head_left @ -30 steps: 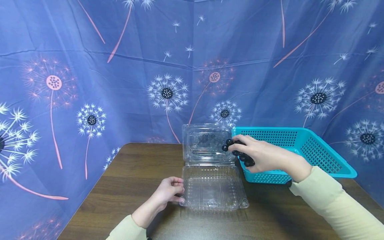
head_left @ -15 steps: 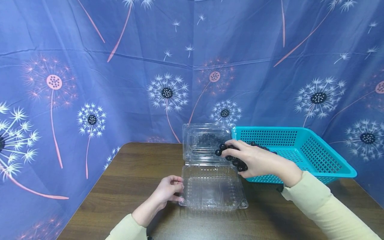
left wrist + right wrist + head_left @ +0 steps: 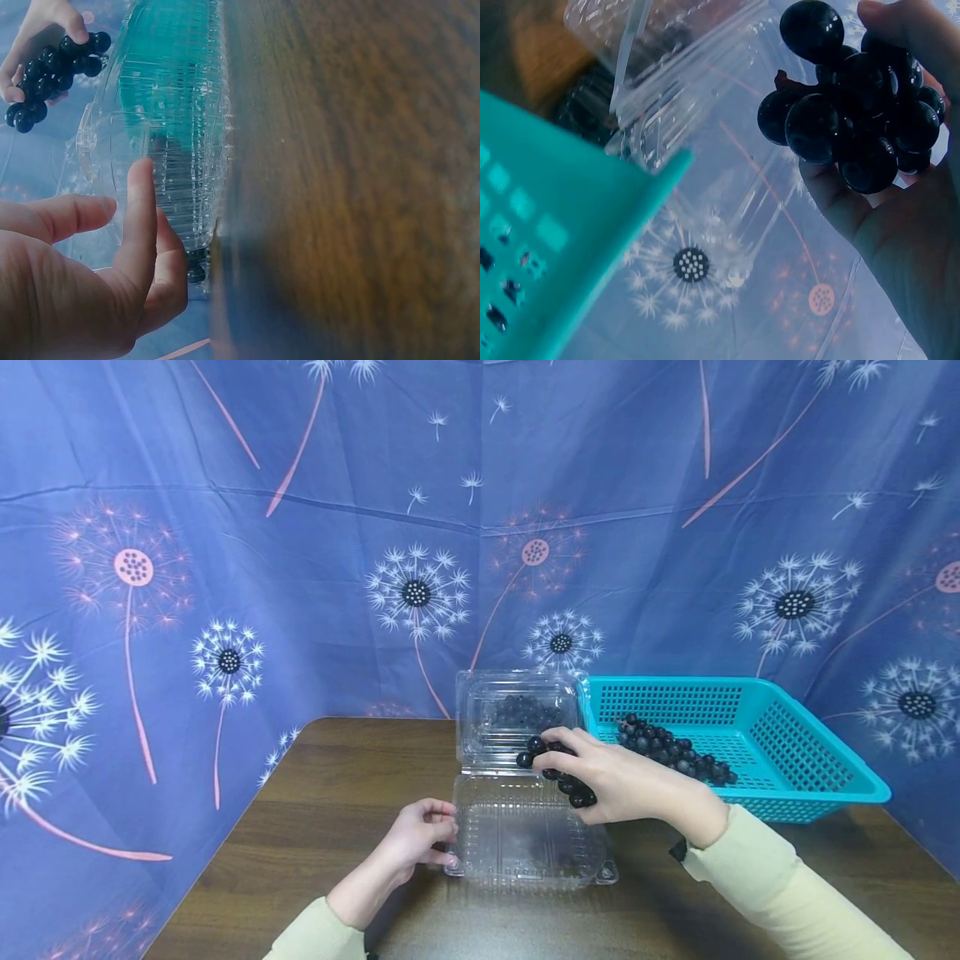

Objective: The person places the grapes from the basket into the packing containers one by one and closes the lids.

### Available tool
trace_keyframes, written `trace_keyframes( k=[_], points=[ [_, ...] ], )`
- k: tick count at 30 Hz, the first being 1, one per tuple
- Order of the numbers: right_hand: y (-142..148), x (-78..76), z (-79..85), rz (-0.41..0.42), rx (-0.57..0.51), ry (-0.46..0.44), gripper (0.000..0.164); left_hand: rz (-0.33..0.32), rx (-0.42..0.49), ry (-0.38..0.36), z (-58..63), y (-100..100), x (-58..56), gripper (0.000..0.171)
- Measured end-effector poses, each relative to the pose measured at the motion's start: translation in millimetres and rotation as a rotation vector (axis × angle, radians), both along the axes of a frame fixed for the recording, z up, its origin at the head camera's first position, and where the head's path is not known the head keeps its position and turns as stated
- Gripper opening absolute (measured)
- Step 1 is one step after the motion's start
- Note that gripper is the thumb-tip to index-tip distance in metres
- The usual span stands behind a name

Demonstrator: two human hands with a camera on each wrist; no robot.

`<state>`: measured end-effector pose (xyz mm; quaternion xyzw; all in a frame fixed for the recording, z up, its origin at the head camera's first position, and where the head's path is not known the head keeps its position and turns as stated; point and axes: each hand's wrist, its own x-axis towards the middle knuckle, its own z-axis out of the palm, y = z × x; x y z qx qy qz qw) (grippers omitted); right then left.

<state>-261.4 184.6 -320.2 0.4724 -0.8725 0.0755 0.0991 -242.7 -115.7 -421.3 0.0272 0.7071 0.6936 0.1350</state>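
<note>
My right hand (image 3: 622,777) grips a bunch of dark grapes (image 3: 847,97) from above, its fingers curled round it. The hand and bunch hang over the back right part of a clear plastic clamshell container (image 3: 525,852), apart from its base. The container's hinged lid (image 3: 480,727) stands raised at the back. At the container's left side, my left hand (image 3: 416,843) touches the wall near the front corner with loosely bent fingers. In the left wrist view a finger (image 3: 140,195) lies against the clear plastic (image 3: 180,172), and the held grapes (image 3: 52,71) show at upper left.
A turquoise perforated basket (image 3: 810,797) stands at the right, holding another bunch of dark grapes (image 3: 671,752) at its left. More dark grapes (image 3: 525,712) show through the raised lid. The brown wooden table (image 3: 315,802) ends at a patterned blue cloth (image 3: 300,568).
My right hand has moved left and slightly down with the bunch, from the basket's left edge to over the container. The grapes in the basket have come into view. The left hand stays put.
</note>
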Motion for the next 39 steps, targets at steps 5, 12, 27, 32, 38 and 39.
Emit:
trace_keyframes(
  k=[5,12,27,32,38,39],
  points=[
    [-7.9,-0.4,-8.9,-0.002,-0.013,-0.015,0.07,0.006,-0.005,-0.005,2.0,0.6,1.1,0.04],
    [-18.9,-0.5,-20.2,-0.006,-0.017,-0.009,0.068,0.0,-0.005,0.001,0.7,0.3,0.3,0.041],
    [-37.8,-2.1,-41.1,0.03,-0.056,-0.009,0.068,0.014,-0.005,0.009,-1.7,0.0,-0.5,0.04],
    [-44.3,-1.3,-50.2,0.038,-0.032,-0.014,0.069,0.017,-0.012,0.005,-1.4,0.6,0.1,0.039],
    [-51.4,-0.3,-59.8,0.057,-0.022,-0.051,0.073,0.019,-0.018,0.004,-1.9,0.9,-0.5,0.039],
    [-52.5,-0.1,-61.1,0.061,-0.019,-0.055,0.073,0.018,-0.018,0.005,-2.1,0.8,-0.7,0.039]
  ],
)
